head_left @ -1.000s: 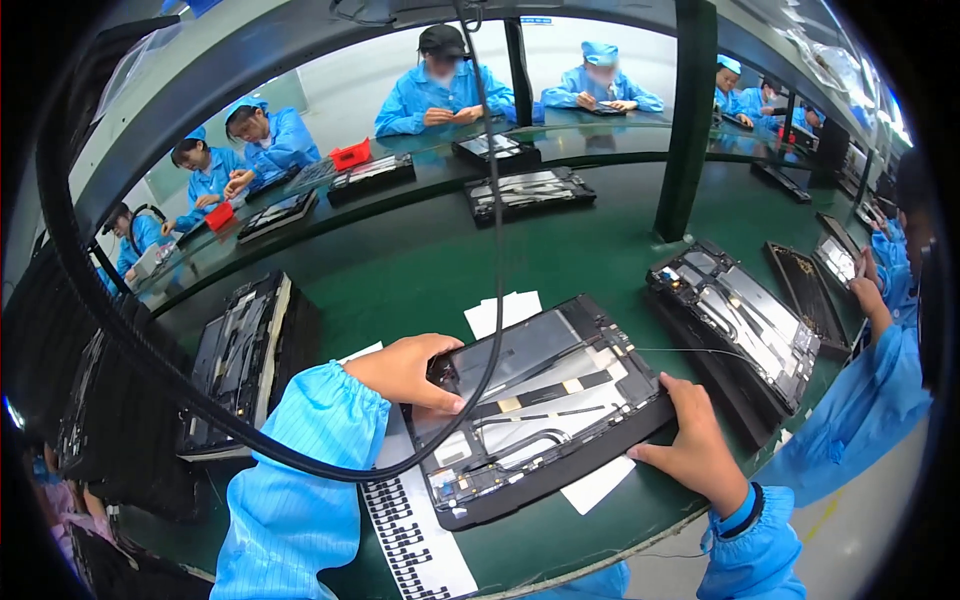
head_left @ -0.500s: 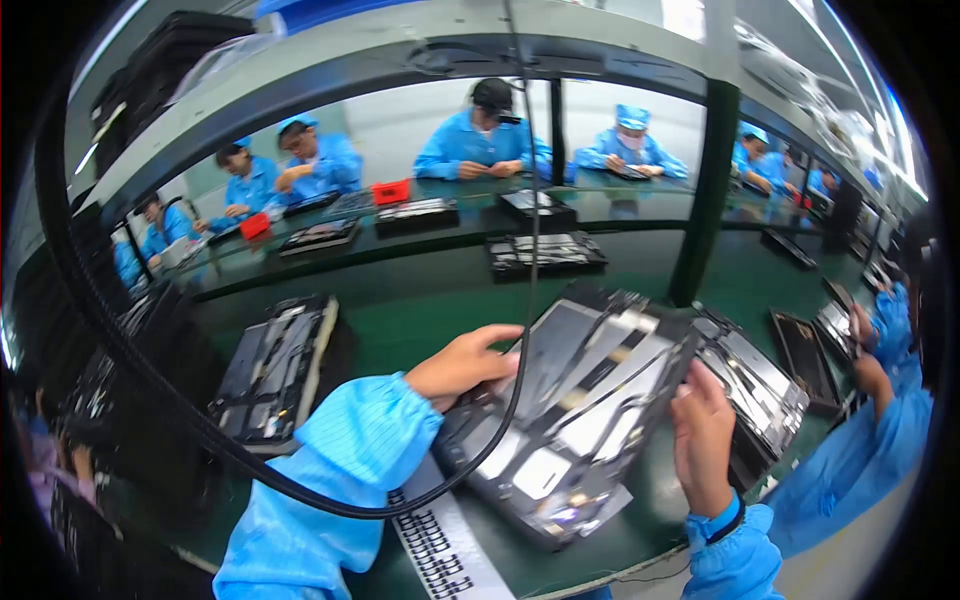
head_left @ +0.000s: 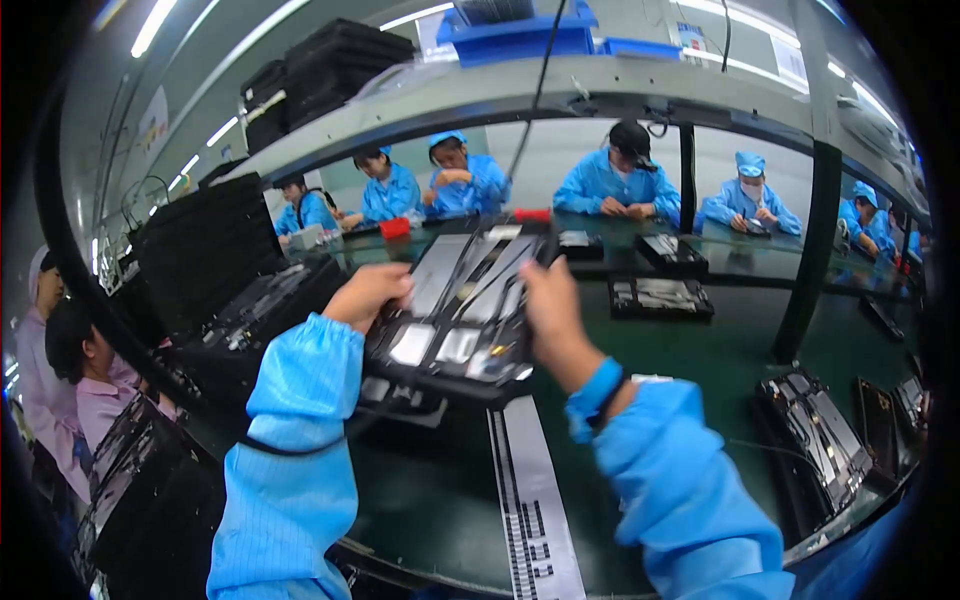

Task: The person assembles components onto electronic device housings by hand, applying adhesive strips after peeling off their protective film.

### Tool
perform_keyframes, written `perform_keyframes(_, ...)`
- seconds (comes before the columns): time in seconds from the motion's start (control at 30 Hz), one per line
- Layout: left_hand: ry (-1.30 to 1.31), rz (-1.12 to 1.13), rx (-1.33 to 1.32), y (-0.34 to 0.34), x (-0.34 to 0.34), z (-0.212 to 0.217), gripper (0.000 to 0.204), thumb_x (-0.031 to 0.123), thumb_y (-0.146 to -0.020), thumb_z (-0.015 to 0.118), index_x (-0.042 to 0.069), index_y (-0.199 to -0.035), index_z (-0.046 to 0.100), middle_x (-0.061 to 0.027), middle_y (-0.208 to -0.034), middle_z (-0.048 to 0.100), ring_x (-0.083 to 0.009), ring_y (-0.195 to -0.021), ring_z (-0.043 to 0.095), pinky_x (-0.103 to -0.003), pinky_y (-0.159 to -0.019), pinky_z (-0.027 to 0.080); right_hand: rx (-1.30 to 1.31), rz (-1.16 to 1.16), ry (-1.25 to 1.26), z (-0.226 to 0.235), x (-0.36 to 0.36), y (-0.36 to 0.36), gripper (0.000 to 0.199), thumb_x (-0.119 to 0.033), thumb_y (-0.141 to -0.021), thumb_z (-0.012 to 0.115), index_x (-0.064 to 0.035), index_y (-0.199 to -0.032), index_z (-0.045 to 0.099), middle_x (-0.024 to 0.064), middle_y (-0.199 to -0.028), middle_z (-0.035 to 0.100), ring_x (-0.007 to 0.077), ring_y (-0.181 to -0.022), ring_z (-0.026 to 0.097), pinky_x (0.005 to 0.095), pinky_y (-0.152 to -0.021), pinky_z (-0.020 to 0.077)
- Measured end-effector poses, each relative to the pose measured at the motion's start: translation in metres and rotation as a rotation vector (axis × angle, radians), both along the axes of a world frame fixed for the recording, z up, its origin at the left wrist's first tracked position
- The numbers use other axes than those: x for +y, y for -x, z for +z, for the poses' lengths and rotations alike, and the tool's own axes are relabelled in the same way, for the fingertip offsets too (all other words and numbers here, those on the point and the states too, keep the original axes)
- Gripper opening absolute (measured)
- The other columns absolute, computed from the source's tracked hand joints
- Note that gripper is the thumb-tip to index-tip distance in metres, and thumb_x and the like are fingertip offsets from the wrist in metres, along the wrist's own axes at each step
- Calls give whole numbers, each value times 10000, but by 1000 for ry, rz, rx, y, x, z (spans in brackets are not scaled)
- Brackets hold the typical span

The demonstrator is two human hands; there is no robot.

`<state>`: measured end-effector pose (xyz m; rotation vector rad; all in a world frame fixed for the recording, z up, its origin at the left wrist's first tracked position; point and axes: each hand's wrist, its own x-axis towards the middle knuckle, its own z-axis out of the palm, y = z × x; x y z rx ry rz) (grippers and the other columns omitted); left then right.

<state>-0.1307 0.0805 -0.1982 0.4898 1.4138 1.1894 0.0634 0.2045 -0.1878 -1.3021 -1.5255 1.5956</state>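
Both my hands carry a black tray (head_left: pixel 455 384) of flat grey and silver electronic parts with dark strips. It is tilted and raised above the green bench. My left hand (head_left: pixel 375 294) is closed on its left edge, with the fingers partly hidden. On the opposite edge, my right hand (head_left: pixel 553 312) grips with the thumb over the top. Partly covered by the held tray, another tray of parts (head_left: pixel 395 396) shows below it. A white strip with black printed marks (head_left: pixel 545 515) lies on the bench in front of me.
Black trays stand at left, one with an upright black panel (head_left: pixel 205 240). More part-filled trays (head_left: pixel 660 312) lie on the bench, several at right. A dark post (head_left: pixel 810 250) supports the overhead shelf (head_left: pixel 620 80). A thick black cable loops at left. People in blue work opposite.
My view has swung left and up. Both hands have lifted the tray and carried it leftward, away from the trays at right.
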Motion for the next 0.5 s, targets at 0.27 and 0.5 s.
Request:
perform_keyframes(0.27, 304, -4, 77, -15, -83, -44, 124, 47, -802, 491, -43, -816, 576, -33, -669, 536, -105, -582, 458, -246, -565, 359, -387, 73, 152, -37, -95, 0, 656, -262, -826, 463, 152, -1266, 208, 308, -1323, 245, 376, -1262, 217, 368, -1047, 170)
perform_keyframes(0.5, -41, -130, 935, 5, -86, -26, 211, 101, -830, 513, -47, -959, 588, -79, -760, 574, -130, -705, 542, -264, -645, 432, -199, 86, 129, -7, -85, 13, 732, -361, -829, 473, 159, -1265, 200, 290, -1343, 225, 371, -1269, 205, 356, -1048, 158)
